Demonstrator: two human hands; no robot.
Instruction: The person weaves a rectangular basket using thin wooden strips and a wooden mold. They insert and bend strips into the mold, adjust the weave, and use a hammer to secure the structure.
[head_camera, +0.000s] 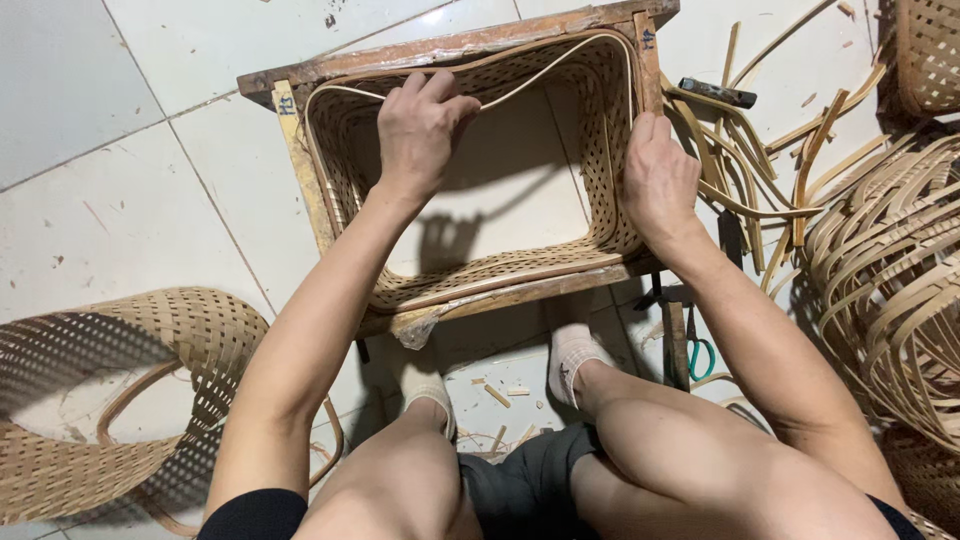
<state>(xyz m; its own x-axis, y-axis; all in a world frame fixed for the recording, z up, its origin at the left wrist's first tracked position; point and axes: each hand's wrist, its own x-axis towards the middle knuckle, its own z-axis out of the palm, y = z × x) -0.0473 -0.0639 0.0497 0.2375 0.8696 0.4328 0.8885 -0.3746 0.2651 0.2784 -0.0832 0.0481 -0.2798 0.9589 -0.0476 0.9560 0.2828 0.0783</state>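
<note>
Rim strip (520, 85) under left fingertips (445, 95) (pinched)

— What's the person wearing, from where you stand?

— Short black sleeves (255, 512) that end high on the upper arms. Both forearms are bare, and so are the hands: left hand (420, 125), right hand (658, 180). No gloves, rings or watch that I can make out.

— And lower down?

— Dark grey shorts (525, 480), knees bare, and pale whitish socks or slippers (572, 352) on both feet.
</note>
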